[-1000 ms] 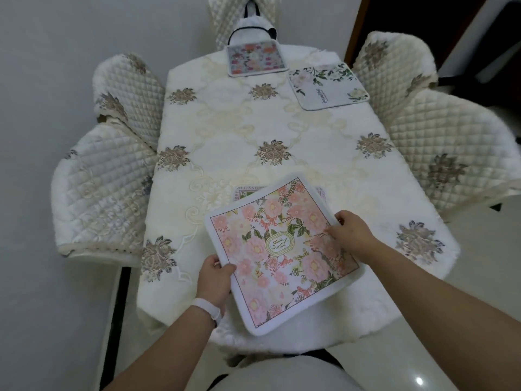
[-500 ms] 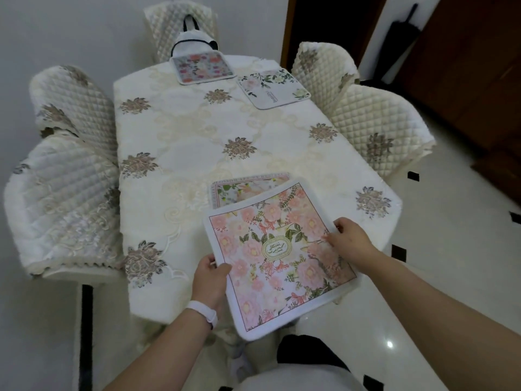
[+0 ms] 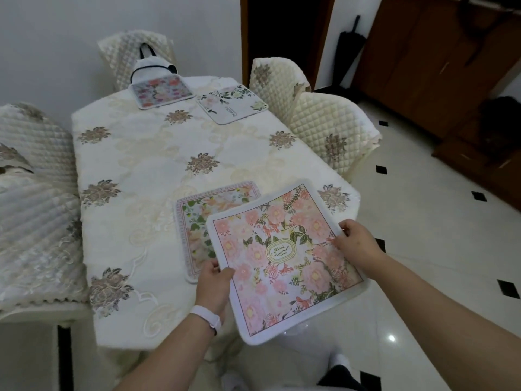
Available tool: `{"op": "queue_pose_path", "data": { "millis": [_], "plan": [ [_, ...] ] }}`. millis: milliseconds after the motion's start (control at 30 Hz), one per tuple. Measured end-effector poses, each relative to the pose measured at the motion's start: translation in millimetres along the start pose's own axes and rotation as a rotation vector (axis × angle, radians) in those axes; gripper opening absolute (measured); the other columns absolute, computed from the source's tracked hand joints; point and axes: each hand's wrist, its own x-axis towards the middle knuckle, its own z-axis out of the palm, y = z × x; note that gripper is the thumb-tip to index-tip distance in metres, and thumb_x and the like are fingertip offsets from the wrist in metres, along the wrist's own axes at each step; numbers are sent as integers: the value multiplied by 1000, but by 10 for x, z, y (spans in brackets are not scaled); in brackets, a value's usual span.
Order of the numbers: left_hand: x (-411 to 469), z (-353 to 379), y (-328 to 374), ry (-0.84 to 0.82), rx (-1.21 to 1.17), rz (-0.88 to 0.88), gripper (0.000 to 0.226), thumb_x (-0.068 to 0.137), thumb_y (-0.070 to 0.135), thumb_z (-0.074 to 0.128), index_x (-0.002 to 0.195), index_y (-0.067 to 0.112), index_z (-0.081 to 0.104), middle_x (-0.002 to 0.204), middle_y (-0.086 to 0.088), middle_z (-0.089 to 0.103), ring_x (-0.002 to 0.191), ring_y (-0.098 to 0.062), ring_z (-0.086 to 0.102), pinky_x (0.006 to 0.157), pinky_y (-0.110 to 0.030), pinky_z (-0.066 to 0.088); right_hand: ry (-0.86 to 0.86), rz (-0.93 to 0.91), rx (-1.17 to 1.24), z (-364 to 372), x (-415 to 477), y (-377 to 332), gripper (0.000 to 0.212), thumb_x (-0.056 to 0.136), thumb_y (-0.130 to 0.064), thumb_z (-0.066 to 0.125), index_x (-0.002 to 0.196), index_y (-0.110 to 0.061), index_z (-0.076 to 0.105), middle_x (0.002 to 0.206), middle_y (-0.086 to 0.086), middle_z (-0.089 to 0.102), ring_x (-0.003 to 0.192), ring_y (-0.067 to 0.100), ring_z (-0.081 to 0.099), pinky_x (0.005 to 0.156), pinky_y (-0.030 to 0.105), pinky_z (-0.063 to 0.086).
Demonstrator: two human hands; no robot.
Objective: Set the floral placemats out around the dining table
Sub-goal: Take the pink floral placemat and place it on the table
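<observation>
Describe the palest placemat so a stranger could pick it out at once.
On the table, look to the far end, where two mats lie side by side. Take the right mat: mostly white with green sprigs, while the left mat is covered in pink blooms.

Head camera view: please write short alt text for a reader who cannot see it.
The left hand and right hand hold a pink floral placemat by opposite edges over the near corner of a cream-clothed dining table. A leafy placemat lies partly hidden behind it; a multicoloured placemat and a white placemat lie at the far end.
</observation>
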Motion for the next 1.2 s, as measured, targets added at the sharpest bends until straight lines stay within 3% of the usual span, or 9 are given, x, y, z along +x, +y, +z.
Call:
{"op": "queue_pose_path", "data": {
  "millis": [300, 367, 433, 533, 600, 767, 967, 1100, 1200],
  "plan": [
    [-226, 1267, 57, 34, 133, 59, 17, 89, 3, 54, 98, 16, 60, 96, -17, 70, 84, -41, 67, 78, -58, 56, 9, -18, 95, -993, 348, 599, 15, 91, -8, 52, 99, -18, 59, 86, 0, 65, 68, 16, 58, 53, 28, 41],
    [-285, 1647, 58, 54, 131, 59, 17, 89, 3, 54, 101, 12, 60, 91, -17, 70, 74, -37, 67, 63, -48, 58, 8, -22, 124, -1307, 469, 770, 14, 91, -8, 53, 97, -18, 59, 83, -2, 63, 65, 14, 56, 51, 27, 39],
    [-350, 2042, 72, 61, 124, 79, 15, 89, 1, 52, 100, 7, 59, 80, -16, 66, 59, -29, 61, 46, -31, 49, 3, -34, 145, -1630, 618, 957, 13, 90, -7, 52, 97, -17, 59, 83, -3, 61, 66, 12, 55, 51, 27, 38],
    [-411, 2593, 132, 68, 103, 110, 13, 88, 0, 53, 97, 7, 58, 75, -14, 64, 52, -25, 58, 40, -25, 43, 7, -45, 199, -2105, 851, 1185, 14, 92, -7, 52, 101, -16, 59, 86, -7, 61, 70, 7, 56, 51, 24, 38],
    [-445, 2875, 181, 73, 105, 126, 13, 88, 1, 54, 100, 5, 57, 77, -14, 64, 53, -25, 59, 41, -26, 46, 8, -48, 220, -2354, 953, 1306, 15, 92, -7, 52, 102, -16, 59, 86, -8, 60, 70, 6, 56, 51, 22, 38],
    [-396, 3334, 280, 103, 96, 132, 22, 85, 4, 57, 108, 3, 59, 98, -20, 70, 81, -38, 68, 70, -49, 58, -13, -49, 260, -2735, 1194, 1506, 15, 90, -7, 53, 100, -16, 60, 91, -2, 65, 74, 12, 60, 58, 26, 44],
    [-277, 3542, 364, 125, 111, 150, 22, 87, 4, 56, 108, 2, 57, 97, -23, 68, 77, -37, 67, 69, -49, 58, -48, -26, 314, -2847, 1450, 1540, 17, 88, -5, 53, 100, -16, 60, 91, -1, 65, 73, 12, 59, 56, 26, 41],
    [-137, 3642, 393, 156, 133, 175, 16, 88, 2, 54, 103, 7, 56, 87, -15, 66, 65, -28, 62, 56, -33, 49, -73, -13, 334, -2839, 1642, 1540, 18, 87, -5, 55, 100, -17, 61, 92, 1, 66, 75, 15, 61, 59, 27, 44],
    [84, 3676, 407, 170, 118, 159, 16, 88, 2, 55, 103, 9, 56, 89, -14, 68, 68, -29, 64, 58, -35, 51, -92, 11, 340, -2761, 1874, 1516, 18, 86, -4, 55, 96, -18, 62, 92, 2, 69, 79, 20, 65, 66, 32, 52]
  ]
}}
